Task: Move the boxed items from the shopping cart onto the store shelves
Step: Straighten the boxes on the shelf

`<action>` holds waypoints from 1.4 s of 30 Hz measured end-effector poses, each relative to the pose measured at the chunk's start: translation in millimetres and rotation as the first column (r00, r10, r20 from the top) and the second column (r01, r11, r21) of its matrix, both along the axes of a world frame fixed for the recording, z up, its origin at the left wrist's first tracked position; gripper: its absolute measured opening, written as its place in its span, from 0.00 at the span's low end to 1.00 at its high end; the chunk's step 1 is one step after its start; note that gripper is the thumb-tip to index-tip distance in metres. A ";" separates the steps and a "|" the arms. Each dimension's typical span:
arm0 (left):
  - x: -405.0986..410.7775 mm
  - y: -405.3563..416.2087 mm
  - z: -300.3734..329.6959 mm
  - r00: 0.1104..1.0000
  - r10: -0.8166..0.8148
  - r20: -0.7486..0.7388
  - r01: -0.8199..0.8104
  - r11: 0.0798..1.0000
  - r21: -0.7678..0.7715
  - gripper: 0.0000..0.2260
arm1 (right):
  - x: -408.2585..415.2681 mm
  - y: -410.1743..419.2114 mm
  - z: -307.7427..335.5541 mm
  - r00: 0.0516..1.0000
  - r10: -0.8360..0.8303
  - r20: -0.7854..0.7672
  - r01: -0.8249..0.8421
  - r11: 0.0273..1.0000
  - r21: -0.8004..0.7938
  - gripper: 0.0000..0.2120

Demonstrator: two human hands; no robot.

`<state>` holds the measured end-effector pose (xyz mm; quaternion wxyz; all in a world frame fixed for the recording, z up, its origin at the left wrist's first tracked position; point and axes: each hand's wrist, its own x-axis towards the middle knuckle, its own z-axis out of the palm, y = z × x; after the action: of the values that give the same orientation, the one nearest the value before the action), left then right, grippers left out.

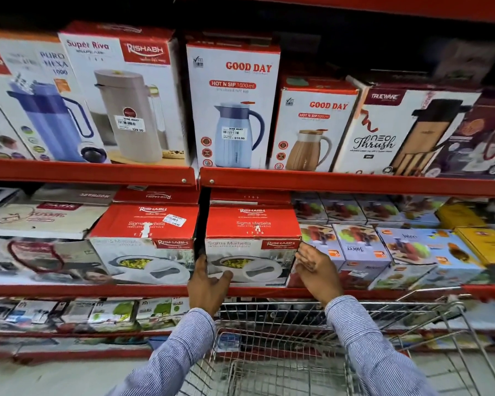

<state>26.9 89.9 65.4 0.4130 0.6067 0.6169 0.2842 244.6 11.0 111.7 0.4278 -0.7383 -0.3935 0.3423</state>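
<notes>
Both hands up at the middle shelf, on one Rishabh box.

Left hand: spread partly open, thumb lying across the lower front face of the box, fingers reaching up along its left edge next to the dark upright post. A loose grip on the corner, not a closed fist.

Right hand: open, palm turned inward, fingers pressed flat against the right side of the box near its top corner. It sits between that box and the Juicer boxes just beside it.

The box stands on the middle shelf, front face flush with the shelf lip. Red top reads "Rishabh", "Sigma Marbella", "Insulated Casserole", "1700"; the white front repeats "Sigma Marbella" and shows a casserole dish. A matching Rishabh box sits left of the post, with a price sticker on its top that is too small to read.

Upper shelf, left to right: "Puro Hexa 1000", "Super Riva" by Rishabh, "Good Day Hot N Sip 1000 ml" with a sticker reading 819.00, a smaller "Good Day Hot N Sip" box, "Trueware Neo Thrush".

Wire shopping cart below the arms; striped sleeves.
</notes>
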 end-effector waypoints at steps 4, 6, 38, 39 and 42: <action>-2.9 -0.9 0.7 1.000 -0.008 -0.018 0.008 1.000 0.007 0.32 | -0.5 0.4 -1.3 1.000 -0.006 0.000 0.006 1.000 -0.001 0.27; -3.5 -1.2 2.7 1.000 -0.005 -0.027 0.005 1.000 0.004 0.32 | -1.7 -0.8 -2.2 1.000 -0.009 0.011 0.009 1.000 0.003 0.27; 14.9 95.9 184.2 0.995 -0.057 0.079 0.015 0.892 0.453 0.16 | -47.0 105.9 123.8 0.940 -0.036 0.338 -0.075 0.948 0.310 0.25; 14.7 95.5 186.3 0.995 -0.045 0.092 -0.002 0.892 0.452 0.15 | -46.8 107.3 123.6 0.934 -0.040 0.354 -0.075 0.949 0.305 0.25; 14.6 96.4 187.2 0.993 -0.003 0.120 -0.049 0.901 0.432 0.14 | -46.5 109.0 123.7 0.924 -0.046 0.379 -0.066 0.959 0.277 0.26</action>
<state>41.5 186.3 252.6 0.2998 0.6583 0.5198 0.4545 198.0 120.0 235.3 0.4431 -0.7194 -0.5179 0.1342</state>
